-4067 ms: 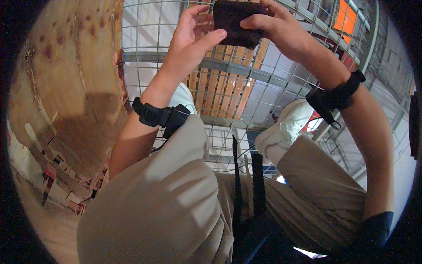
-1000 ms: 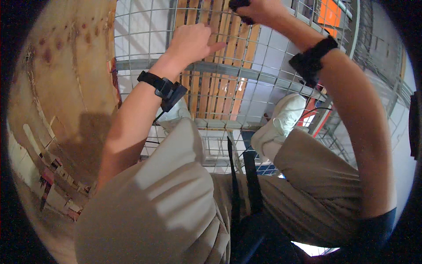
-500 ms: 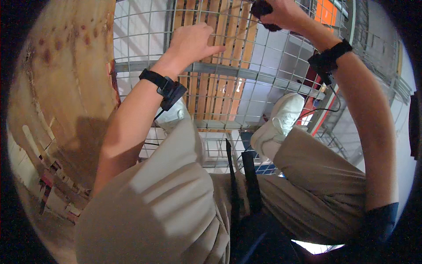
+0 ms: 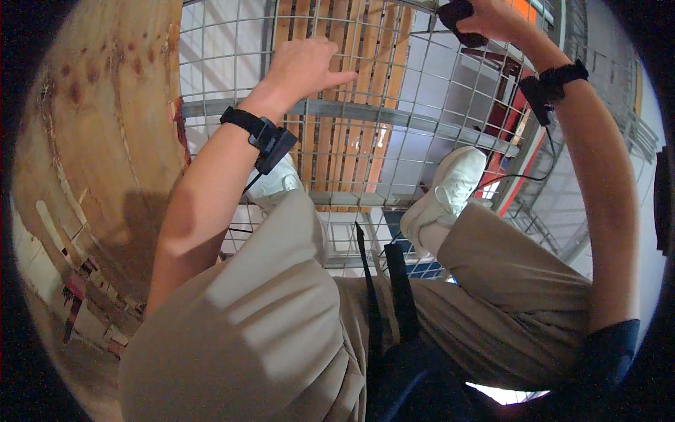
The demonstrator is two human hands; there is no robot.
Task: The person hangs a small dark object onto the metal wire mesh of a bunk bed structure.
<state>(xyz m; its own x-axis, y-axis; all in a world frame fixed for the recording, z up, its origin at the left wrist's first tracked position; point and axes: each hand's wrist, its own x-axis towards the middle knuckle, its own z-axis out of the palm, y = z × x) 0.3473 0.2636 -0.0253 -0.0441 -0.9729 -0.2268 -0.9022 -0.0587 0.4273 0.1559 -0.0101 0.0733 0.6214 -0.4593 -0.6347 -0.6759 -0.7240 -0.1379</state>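
My left hand is over the wire mesh, its thumb stretched to the right and its fingers bent down at the far end. It appears to rest on the mesh with nothing visible in it; its fingertips are hidden. At the top right my right hand is closed on a black rounded object held above the mesh. Its exact kind does not show. A black strap with a small box is on each wrist, the left strap and the right strap.
Orange-brown wooden slats show beneath the mesh. A large wooden panel stands at the left, with broken wood at its lower edge. My white shoes are on the metal frame. Grey rails and a red strip run along the right.
My right hand has moved right with the black object. My left hand has barely shifted.
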